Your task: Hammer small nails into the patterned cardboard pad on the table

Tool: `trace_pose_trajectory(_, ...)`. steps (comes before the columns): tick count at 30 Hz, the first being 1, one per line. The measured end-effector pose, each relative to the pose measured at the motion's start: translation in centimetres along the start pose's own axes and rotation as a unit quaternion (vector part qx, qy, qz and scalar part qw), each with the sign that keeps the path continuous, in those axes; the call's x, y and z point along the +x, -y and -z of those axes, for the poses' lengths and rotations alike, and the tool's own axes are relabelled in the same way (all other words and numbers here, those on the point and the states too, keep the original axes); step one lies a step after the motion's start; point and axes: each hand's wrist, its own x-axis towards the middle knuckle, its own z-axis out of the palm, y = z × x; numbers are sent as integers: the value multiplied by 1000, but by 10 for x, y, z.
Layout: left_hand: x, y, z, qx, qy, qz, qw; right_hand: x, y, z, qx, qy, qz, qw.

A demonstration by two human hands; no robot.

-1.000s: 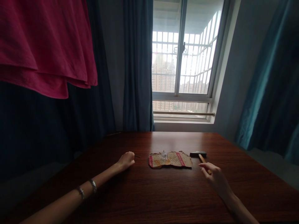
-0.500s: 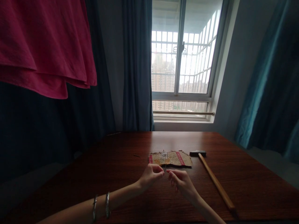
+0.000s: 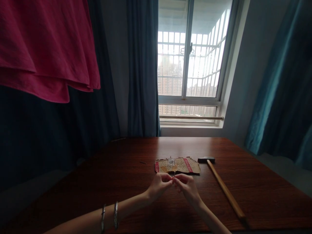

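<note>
Fingertips of my left hand (image 3: 161,186) and my right hand (image 3: 186,187) meet in front of me, pinched on a thin nail (image 3: 174,174) that points upward between them. Most of the nail is hidden by the fingers. Just beyond the hands lies a torn piece of cardboard (image 3: 181,165), spotted with dark holes and crossed by red bands. Several nails (image 3: 171,161) stand upright in it as a small cluster. Another nail (image 3: 143,162) lies loose on the table to the left of the cardboard.
A hammer (image 3: 225,188) with a wooden handle rests on the brown wooden table (image 3: 109,178), right of the cardboard. Behind the table is a barred window (image 3: 185,100) between blue curtains (image 3: 143,71). A pink cloth (image 3: 48,48) hangs at the upper left.
My right hand has closed in to the left, and its fingertips now meet those of the left hand at the nail. The cardboard and hammer have stayed in place.
</note>
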Motion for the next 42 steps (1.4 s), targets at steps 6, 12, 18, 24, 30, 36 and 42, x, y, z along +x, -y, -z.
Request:
trace_pose_trajectory(6, 22, 23, 24, 105, -57, -38, 992, 31, -12, 24, -81, -77, 45, 993)
trace_pose_trajectory(12, 69, 50, 53, 148, -124, -56, 980, 94, -29, 49, -159, -135, 113, 971)
trace_pose_trajectory(18, 103, 69, 57, 108, -45, -57, 991, 137, -59, 46, -184, -105, 126, 969)
trace_pose_trajectory(24, 118, 75, 50, 163, -15, -60, 985, 139, -78, 45, -209, -93, 123, 966)
trace_pose_trajectory(30, 126, 77, 43, 225, -10, -85, 971, 136, -79, 48, -240, -78, 131, 959)
trace_pose_trajectory(36, 130, 72, 36, 296, -8, -110, 949, 134, -78, 48, -262, -71, 146, 951)
trace_pose_trajectory(42, 136, 74, 32, 272, -7, -106, 956, 133, -76, 49, -275, -65, 156, 947)
